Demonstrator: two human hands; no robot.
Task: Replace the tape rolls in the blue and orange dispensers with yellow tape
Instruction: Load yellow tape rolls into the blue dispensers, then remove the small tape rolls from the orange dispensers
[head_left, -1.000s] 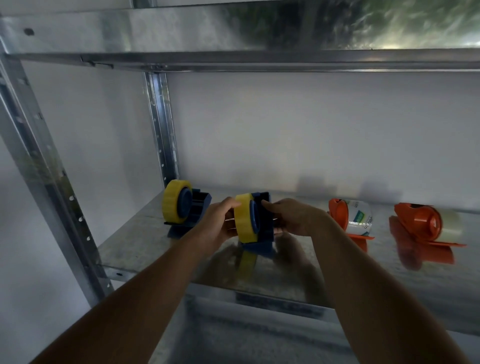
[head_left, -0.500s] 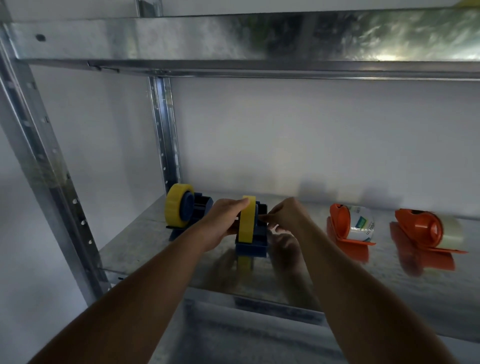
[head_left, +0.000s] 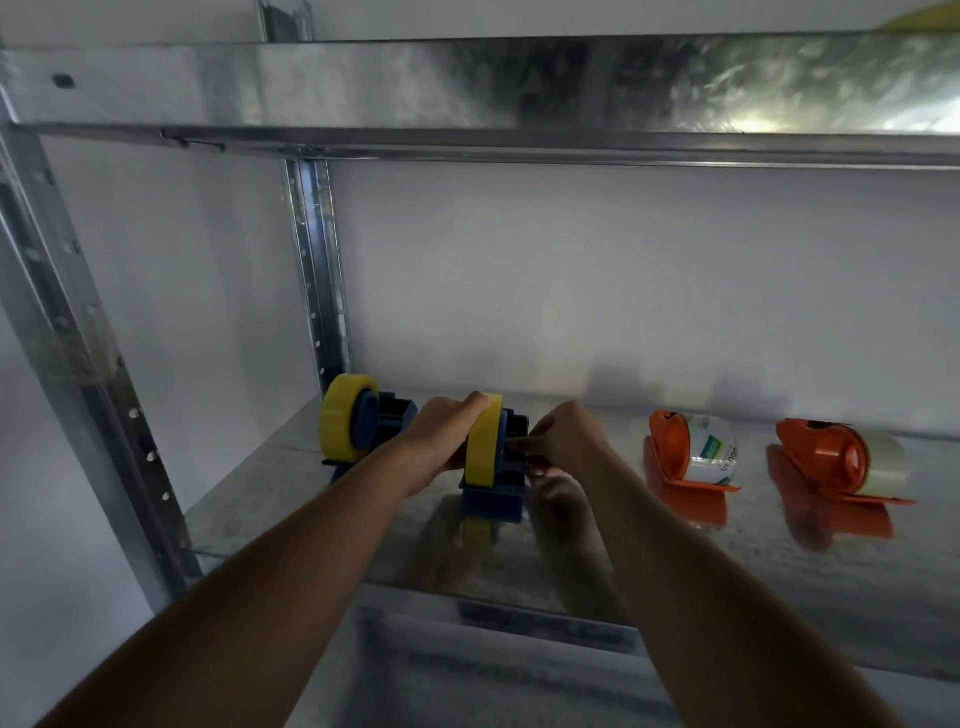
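While standing on the shelf (head_left: 311, 499), blue dispenser (head_left: 498, 493): left hand (head_left: 441, 436) clasps its yellow roll (head_left: 483, 441); right hand (head_left: 561, 441) apparently pinches its side.

Both forearms reached forward; the left hand (head_left: 444, 436) curled in a grip, the right hand (head_left: 558, 441) apparently pinched, fingertips unclear.

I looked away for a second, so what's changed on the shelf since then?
The blue dispenser with yellow tape was turned edge-on and now sits on the shelf. The left hand still grips the roll; the right hand stays at the dispenser's side. Other dispensers unchanged.
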